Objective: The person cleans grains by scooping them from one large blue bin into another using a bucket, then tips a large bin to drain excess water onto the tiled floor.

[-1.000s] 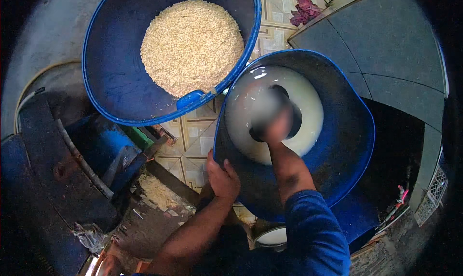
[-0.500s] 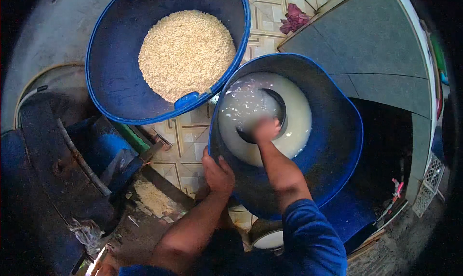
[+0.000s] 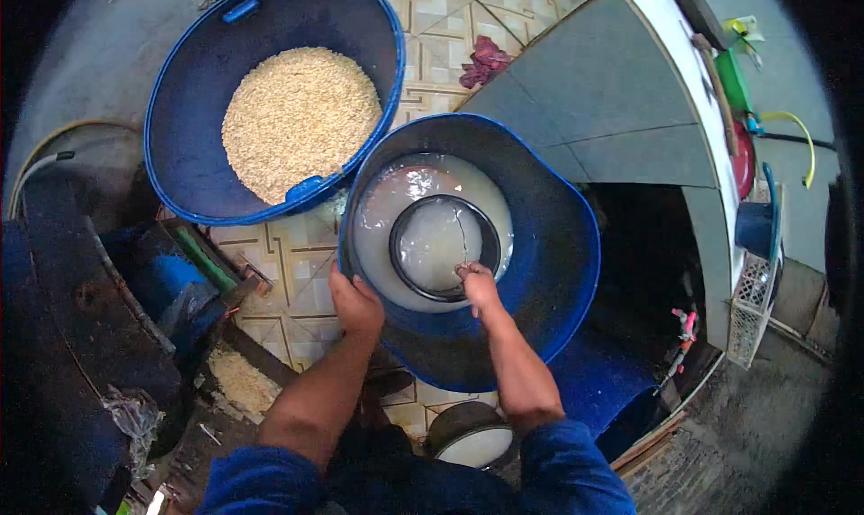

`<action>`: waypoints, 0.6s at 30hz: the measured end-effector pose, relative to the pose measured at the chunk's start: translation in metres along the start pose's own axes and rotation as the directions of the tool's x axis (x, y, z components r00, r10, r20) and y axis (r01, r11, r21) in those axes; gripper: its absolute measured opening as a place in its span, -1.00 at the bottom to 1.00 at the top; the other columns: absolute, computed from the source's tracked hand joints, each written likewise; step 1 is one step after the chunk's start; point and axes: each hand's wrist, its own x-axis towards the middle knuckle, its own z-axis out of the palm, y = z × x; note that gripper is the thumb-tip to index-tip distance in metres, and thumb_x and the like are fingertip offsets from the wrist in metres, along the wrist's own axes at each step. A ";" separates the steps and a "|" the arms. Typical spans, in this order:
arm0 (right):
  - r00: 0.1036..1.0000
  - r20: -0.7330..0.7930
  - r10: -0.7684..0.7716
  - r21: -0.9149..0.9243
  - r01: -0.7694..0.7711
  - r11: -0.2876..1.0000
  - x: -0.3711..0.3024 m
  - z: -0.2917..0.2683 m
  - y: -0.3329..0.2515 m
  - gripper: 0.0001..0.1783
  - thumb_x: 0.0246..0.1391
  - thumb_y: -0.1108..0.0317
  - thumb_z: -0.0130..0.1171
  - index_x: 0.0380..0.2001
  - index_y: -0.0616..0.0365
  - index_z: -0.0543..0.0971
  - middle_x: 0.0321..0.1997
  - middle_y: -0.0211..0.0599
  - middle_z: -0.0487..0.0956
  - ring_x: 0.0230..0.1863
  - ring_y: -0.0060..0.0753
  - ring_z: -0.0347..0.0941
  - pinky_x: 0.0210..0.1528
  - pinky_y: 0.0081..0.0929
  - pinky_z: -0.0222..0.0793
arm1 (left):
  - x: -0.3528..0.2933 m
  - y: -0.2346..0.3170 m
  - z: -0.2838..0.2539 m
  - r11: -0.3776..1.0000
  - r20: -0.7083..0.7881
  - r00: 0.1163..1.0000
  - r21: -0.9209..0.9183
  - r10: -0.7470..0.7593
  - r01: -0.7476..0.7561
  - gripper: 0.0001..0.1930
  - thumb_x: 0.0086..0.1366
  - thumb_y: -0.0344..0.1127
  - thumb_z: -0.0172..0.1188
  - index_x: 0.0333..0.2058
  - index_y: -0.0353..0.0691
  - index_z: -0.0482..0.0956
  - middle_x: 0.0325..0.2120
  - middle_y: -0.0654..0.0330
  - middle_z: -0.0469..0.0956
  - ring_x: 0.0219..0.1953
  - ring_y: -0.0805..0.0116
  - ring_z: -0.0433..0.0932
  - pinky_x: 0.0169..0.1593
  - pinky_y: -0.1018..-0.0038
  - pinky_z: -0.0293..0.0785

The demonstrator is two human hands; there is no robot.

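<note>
A tall blue barrel (image 3: 562,272) in front of me holds cloudy, whitish liquid (image 3: 373,231). Within it, a round black bowl (image 3: 490,236) lies nearly level at the surface, with the same milky liquid inside. My right hand (image 3: 481,286) grips the bowl's near right rim, fingers closed round the edge. On the barrel's near left rim, my left hand (image 3: 358,306) is closed over the edge. Beyond it to the left stands a wide blue tub (image 3: 189,128), holding a heap of pale, soaked-looking grains (image 3: 301,119).
A tall grey-panelled block (image 3: 621,74) rises at the right, with a white crate (image 3: 750,312) beside it. Dark machinery (image 3: 90,281) stands at the left. A pot with white contents (image 3: 472,445) sits near my feet on the tiled floor. A dark red cloth (image 3: 486,62) lies farther off.
The black bowl has gone from tilted and partly sunk to nearly level, its full rim now showing. My right hand stays on its rim; my left stays at the barrel's edge. The view has shifted.
</note>
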 end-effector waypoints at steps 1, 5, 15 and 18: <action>0.999 -0.042 -0.004 0.132 0.010 0.991 -0.014 -0.008 0.008 -0.69 0.05 0.26 0.09 -0.21 0.26 0.53 -0.34 -0.32 0.56 -0.29 -0.46 0.41 -0.20 -0.48 0.28 | 0.000 0.003 0.001 1.000 0.014 1.000 -0.017 0.010 -0.010 -0.52 0.17 -0.48 -0.08 0.09 -0.47 0.14 -0.09 -0.27 0.31 -0.02 -0.20 0.31 0.08 0.16 0.20; 0.993 -0.075 -0.086 0.436 0.110 0.893 -0.091 -0.027 0.019 -0.83 0.08 0.35 0.08 -0.30 0.20 0.55 -0.35 -0.49 0.52 -0.33 -0.60 0.34 -0.17 -0.59 0.20 | 0.001 -0.001 0.002 0.994 -0.037 0.994 0.025 0.103 -0.102 -0.53 0.18 -0.51 -0.12 0.10 -0.41 0.14 -0.12 -0.19 0.34 -0.08 -0.17 0.35 0.03 0.20 0.24; 0.959 -0.186 -0.213 0.563 0.282 0.777 -0.349 -0.090 -0.005 -0.79 0.14 0.25 0.06 -0.50 0.11 0.42 -0.54 -0.62 0.34 -0.47 -0.73 0.18 -0.41 -0.68 0.10 | 0.008 -0.018 0.006 0.984 0.031 0.992 0.124 0.123 -0.126 -0.46 0.16 -0.46 -0.04 0.12 -0.48 0.10 -0.03 -0.31 0.29 0.04 -0.23 0.29 0.14 0.19 0.17; 0.947 -0.215 -0.237 0.563 0.319 0.763 -0.404 -0.102 0.016 -0.79 0.15 0.25 0.06 -0.51 0.10 0.42 -0.54 -0.65 0.32 -0.47 -0.77 0.15 -0.43 -0.69 0.07 | 0.007 -0.010 -0.004 0.977 0.105 0.986 0.159 0.127 -0.143 -0.35 0.16 -0.39 0.07 0.17 -0.46 0.00 0.01 -0.30 0.27 0.08 -0.22 0.25 0.17 0.16 0.14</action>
